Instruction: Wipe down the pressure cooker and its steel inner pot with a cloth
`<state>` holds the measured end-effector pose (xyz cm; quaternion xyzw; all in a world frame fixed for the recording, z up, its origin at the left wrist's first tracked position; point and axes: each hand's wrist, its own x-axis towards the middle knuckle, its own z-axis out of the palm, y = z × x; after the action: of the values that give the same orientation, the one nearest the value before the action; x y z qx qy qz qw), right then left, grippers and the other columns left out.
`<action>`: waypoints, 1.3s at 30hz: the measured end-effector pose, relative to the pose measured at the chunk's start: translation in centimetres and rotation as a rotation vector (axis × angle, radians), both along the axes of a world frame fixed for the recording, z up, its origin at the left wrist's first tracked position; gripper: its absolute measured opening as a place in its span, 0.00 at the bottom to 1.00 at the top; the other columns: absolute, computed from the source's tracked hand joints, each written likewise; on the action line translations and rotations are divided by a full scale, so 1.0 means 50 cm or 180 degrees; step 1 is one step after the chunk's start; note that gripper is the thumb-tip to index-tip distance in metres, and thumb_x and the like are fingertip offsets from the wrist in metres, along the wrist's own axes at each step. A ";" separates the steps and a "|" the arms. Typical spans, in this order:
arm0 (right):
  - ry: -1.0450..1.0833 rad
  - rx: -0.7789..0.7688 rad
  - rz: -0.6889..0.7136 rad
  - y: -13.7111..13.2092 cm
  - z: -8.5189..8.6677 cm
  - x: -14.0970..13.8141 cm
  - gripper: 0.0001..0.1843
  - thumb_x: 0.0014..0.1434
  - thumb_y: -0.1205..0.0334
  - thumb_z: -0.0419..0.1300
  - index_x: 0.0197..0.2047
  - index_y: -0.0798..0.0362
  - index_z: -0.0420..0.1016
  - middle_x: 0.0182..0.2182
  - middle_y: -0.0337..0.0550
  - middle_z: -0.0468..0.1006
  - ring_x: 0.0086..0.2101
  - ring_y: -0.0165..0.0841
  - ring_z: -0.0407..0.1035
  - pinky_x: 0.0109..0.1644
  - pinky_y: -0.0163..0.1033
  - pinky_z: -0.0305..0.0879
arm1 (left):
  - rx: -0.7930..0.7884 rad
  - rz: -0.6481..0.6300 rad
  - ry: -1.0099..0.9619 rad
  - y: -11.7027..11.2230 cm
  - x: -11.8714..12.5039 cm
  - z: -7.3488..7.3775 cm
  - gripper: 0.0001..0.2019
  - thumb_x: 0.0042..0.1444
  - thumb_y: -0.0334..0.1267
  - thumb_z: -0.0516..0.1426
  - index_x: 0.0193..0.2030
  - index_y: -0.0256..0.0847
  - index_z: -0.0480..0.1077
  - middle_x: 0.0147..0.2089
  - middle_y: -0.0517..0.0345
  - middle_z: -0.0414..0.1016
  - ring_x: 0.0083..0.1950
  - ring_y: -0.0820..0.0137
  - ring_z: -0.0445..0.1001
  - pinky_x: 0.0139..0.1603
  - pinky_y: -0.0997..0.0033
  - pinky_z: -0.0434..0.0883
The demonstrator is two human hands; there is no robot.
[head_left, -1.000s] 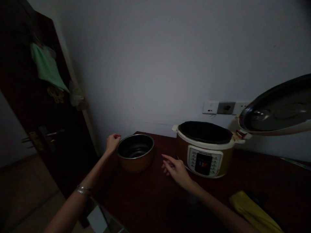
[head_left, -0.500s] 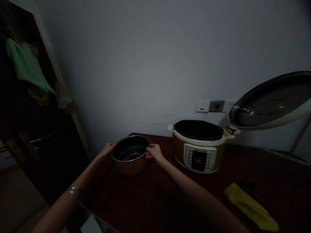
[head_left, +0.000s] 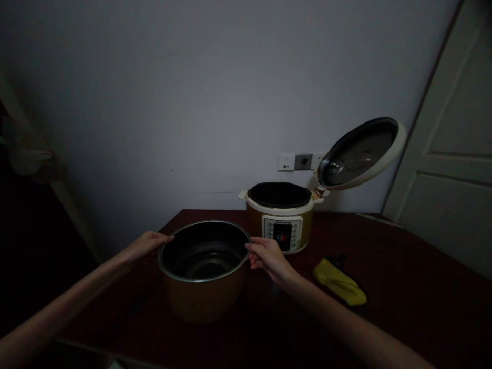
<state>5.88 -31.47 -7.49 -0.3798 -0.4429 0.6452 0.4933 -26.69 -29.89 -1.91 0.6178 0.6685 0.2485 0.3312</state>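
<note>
Between my hands is a rice cooker inner pot (head_left: 205,300), gold-brown outside and dark inside, with a shiny metal rim. My left hand (head_left: 150,243) pinches the rim on its left side. On the right side, the thumb and fingers of my right hand (head_left: 267,256) grip the same rim. The pot's mouth faces up, tilted toward me; whether its base touches the table cannot be made out in the dark. Behind it to the right stands the rice cooker body (head_left: 307,233), white and gold with a button panel. Its round lid (head_left: 363,154) is raised to the right.
A yellow and black cloth item (head_left: 340,282) lies on the dark red table (head_left: 403,302), right of my right forearm. Wall sockets (head_left: 303,161) sit behind the cooker. A pale panelled door (head_left: 457,169) stands at the right, a plastic bag (head_left: 26,148) hangs at the left.
Both hands have brought the pot nearer to me, so it looks larger and lower. The view has turned right and pulled back; cooker and cloth item appear smaller and further left.
</note>
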 end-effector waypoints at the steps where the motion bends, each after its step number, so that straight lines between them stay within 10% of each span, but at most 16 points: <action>1: -0.0008 -0.0025 -0.0094 -0.020 0.004 0.028 0.12 0.50 0.66 0.62 0.38 0.61 0.69 0.15 0.34 0.70 0.15 0.23 0.64 0.17 0.26 0.64 | -0.0084 -0.0099 -0.0114 -0.016 0.024 0.001 0.23 0.44 0.61 0.53 0.17 0.42 0.57 0.13 0.67 0.50 0.13 0.78 0.49 0.15 0.75 0.47; 15: -0.0602 -0.0209 -0.1048 -0.168 0.008 0.303 0.27 0.45 0.63 0.64 0.49 0.65 0.71 0.12 0.31 0.67 0.11 0.21 0.57 0.12 0.25 0.54 | -0.0730 -0.0961 -0.0941 -0.095 0.298 -0.066 0.27 0.42 0.64 0.55 0.18 0.41 0.53 0.11 0.71 0.52 0.10 0.82 0.48 0.12 0.78 0.43; 39: -0.1003 -0.0195 -0.1304 -0.156 -0.044 0.366 0.31 0.42 0.60 0.62 0.50 0.63 0.73 0.11 0.32 0.65 0.10 0.22 0.56 0.11 0.27 0.53 | -0.0728 -0.1273 -0.0570 -0.069 0.357 -0.117 0.27 0.44 0.64 0.53 0.17 0.41 0.55 0.11 0.69 0.53 0.11 0.81 0.50 0.13 0.78 0.46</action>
<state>24.20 -39.27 -9.70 -0.5722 -0.4084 0.4777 0.5269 -8.81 -33.32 -7.76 0.6718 0.5248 0.1545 0.4995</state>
